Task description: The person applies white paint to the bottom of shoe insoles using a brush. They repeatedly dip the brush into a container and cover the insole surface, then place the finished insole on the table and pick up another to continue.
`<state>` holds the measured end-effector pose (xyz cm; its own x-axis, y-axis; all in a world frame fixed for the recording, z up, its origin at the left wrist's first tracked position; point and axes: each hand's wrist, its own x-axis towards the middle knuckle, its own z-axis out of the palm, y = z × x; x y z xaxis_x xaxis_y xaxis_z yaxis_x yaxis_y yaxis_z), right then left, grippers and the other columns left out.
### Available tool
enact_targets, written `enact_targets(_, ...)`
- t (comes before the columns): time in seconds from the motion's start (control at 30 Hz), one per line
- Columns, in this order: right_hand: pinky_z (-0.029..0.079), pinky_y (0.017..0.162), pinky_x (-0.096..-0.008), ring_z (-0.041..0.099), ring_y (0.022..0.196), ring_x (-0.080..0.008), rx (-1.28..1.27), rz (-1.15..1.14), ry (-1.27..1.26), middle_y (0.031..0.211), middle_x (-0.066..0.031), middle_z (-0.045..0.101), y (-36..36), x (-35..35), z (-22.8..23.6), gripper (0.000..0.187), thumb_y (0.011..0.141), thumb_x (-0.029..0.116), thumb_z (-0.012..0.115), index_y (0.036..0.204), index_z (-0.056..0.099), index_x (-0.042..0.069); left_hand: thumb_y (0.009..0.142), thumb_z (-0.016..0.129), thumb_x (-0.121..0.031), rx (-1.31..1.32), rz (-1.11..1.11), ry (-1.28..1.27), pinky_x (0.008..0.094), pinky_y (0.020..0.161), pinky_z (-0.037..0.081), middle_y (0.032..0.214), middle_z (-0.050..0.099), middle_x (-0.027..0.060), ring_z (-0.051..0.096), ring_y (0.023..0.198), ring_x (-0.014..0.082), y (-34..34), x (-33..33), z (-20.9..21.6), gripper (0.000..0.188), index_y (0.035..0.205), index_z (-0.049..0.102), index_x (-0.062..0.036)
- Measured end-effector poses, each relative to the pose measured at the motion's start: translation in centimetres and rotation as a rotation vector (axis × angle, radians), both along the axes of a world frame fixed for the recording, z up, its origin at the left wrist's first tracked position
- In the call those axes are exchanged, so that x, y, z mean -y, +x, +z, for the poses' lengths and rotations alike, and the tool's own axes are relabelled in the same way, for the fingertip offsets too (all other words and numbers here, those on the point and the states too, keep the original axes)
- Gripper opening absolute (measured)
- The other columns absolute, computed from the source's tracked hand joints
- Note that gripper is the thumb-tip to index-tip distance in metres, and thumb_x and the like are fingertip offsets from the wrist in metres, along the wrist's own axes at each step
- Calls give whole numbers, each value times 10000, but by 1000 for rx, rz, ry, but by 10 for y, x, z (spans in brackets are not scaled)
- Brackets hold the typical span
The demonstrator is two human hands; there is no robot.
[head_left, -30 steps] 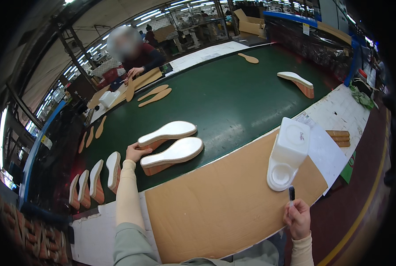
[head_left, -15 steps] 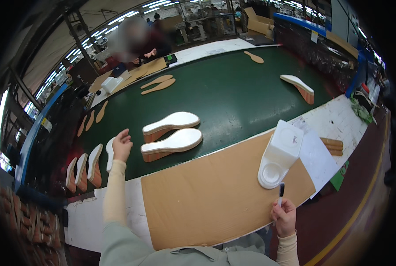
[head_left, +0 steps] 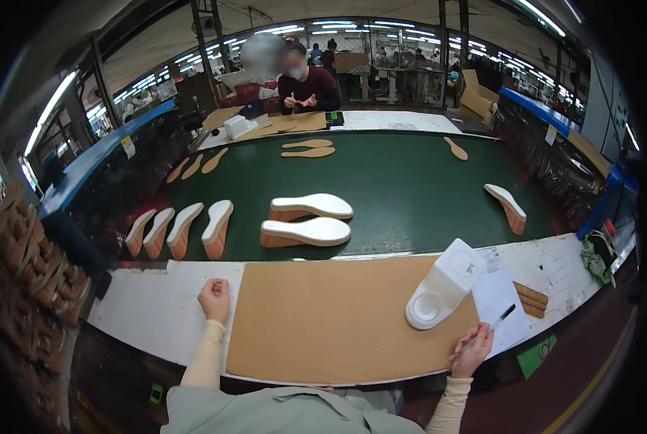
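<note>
My left hand [head_left: 214, 299], closed with nothing visible in it, is over the white table edge [head_left: 146, 296], left of a brown cardboard sheet [head_left: 338, 318]. My right hand [head_left: 474, 351] grips a small brush [head_left: 506, 314] by its pale handle, its dark bristles pointing up and right. Just beyond that hand stands a white plastic container [head_left: 446, 278] with a round cup at its front. Two white-topped wedge soles [head_left: 305, 233] lie side by side on the green belt [head_left: 403, 195]. Farther left, several more wedge soles [head_left: 216, 230] stand in a row.
Another wedge sole [head_left: 510, 206] is at the right of the belt. Flat tan insoles [head_left: 309, 152] lie along the far side. A co-worker [head_left: 309, 87] sits opposite. White paper [head_left: 501, 300] and brown strips [head_left: 530, 298] are right of the container. Racked soles [head_left: 34, 253] fill the left.
My left hand has drawn back from the wedge sole at the left end, leaving it on the belt, and its fingers have curled. The brush has tilted rightward. The head view has shifted.
</note>
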<state>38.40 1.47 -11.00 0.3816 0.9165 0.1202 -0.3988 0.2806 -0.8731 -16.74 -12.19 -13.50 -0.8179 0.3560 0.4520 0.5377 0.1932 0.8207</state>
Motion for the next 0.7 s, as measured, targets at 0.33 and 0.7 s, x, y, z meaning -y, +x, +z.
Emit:
enact_targets(0.33,355,378,-191,436,481,-50,-92,92,33,678,9,480,8,6,-4,222,1066,286,469,1002,523,80,856,738,-194,-186,89,63,318,598,497,669,655,59,613,599,171,-26,-22,16,193,815,674,-17)
enact_targets(0.7,317,531,-197,441,601,-42,431,164,-72,798,11,561,6,32,47,281,969,119,642,1213,672,-16,905,631,-381,35,44,-348,455,1011,438,1224,636,265,601,1125,382,-316,-89,4,521,1150,629,78)
